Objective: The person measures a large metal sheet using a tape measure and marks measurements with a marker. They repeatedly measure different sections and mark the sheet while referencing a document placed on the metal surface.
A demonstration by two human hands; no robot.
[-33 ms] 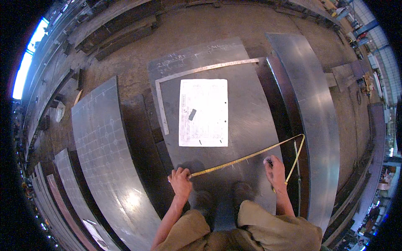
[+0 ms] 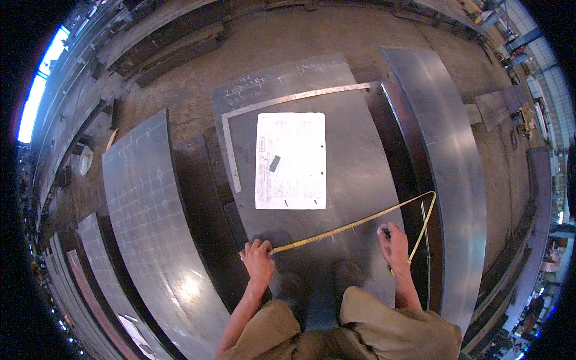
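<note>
A yellow tape measure (image 2: 342, 230) stretches across the near part of the dark steel plate (image 2: 354, 156). My left hand (image 2: 258, 264) is closed on its end at the plate's left edge. From there the blade runs rightward past the plate's right edge, bends sharply, and comes back toward my right wrist; its other end is partly hidden behind the forearm. My right hand (image 2: 395, 249) hovers over the plate near its right edge, just below the blade. Its fingers are pinched around something small and dark that I cannot make out. Short chalk marks show beside the blade.
A white drawing sheet (image 2: 294, 129) lies on the plate, with a small dark block (image 2: 275, 163) on it. A metal square (image 2: 230, 147) lies around its upper left. Gridded steel plate (image 2: 141, 180) stands left, long plate (image 2: 450, 150) right, with dark gaps between. My feet are on the plate.
</note>
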